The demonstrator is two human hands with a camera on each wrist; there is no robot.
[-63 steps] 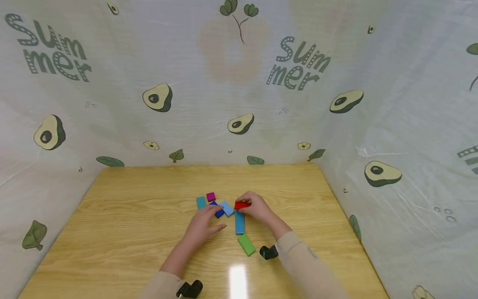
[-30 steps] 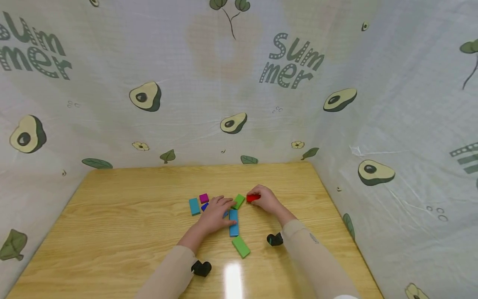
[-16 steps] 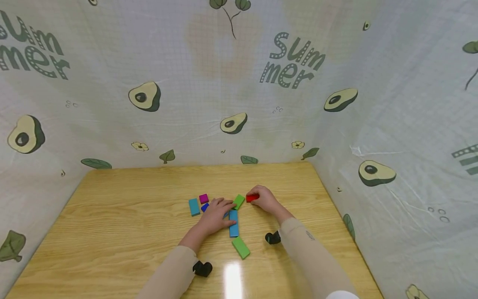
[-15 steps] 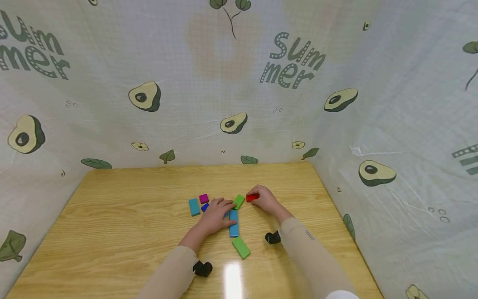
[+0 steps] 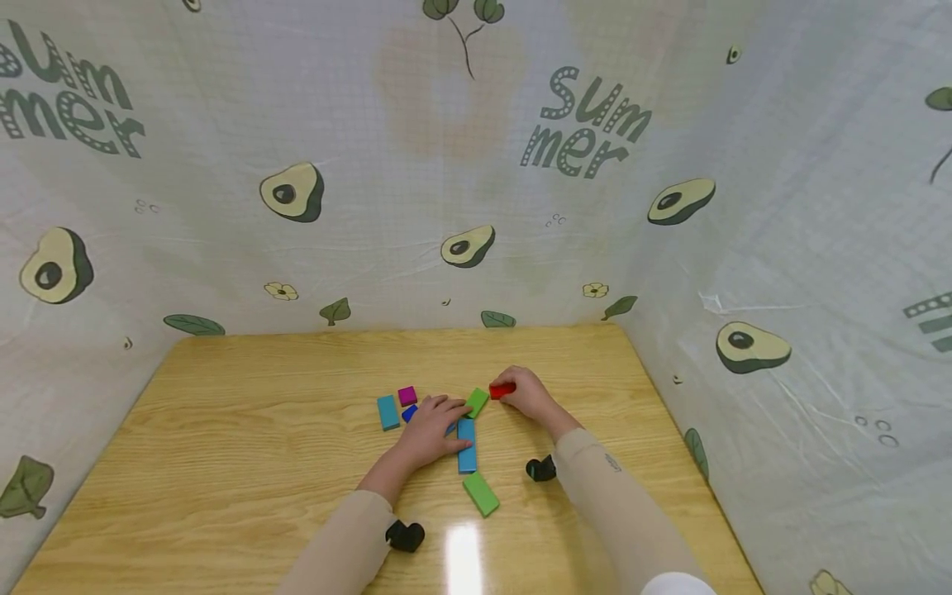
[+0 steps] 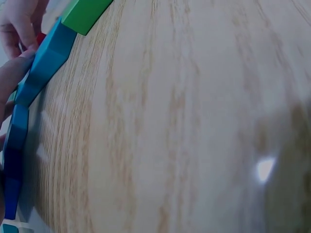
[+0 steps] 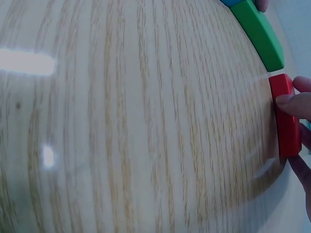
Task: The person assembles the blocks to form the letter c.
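Observation:
My right hand (image 5: 530, 393) pinches a red block (image 5: 502, 391) between thumb and fingers at the right end of a row of coloured blocks. In the right wrist view the red block (image 7: 285, 116) lies just short of a green block's end (image 7: 262, 36). My left hand (image 5: 430, 434) spreads over the middle of the row, fingertips at that green block (image 5: 478, 402) and thumb at a long blue block (image 5: 466, 456). Under it, a light blue block (image 6: 18, 126) and a dark blue block (image 6: 12, 170) are largely hidden in the head view.
A second green block (image 5: 481, 494) meets the blue block's near end. To the left lie a teal block (image 5: 388, 412) and a small magenta block (image 5: 407, 396). The wooden table (image 5: 260, 463) ends at a printed cloth (image 5: 372, 273) behind and at the sides.
My right hand has carried the red block right and back from the blue block's far end, and a green block shows there. My left hand moved right over the row; almost still lately.

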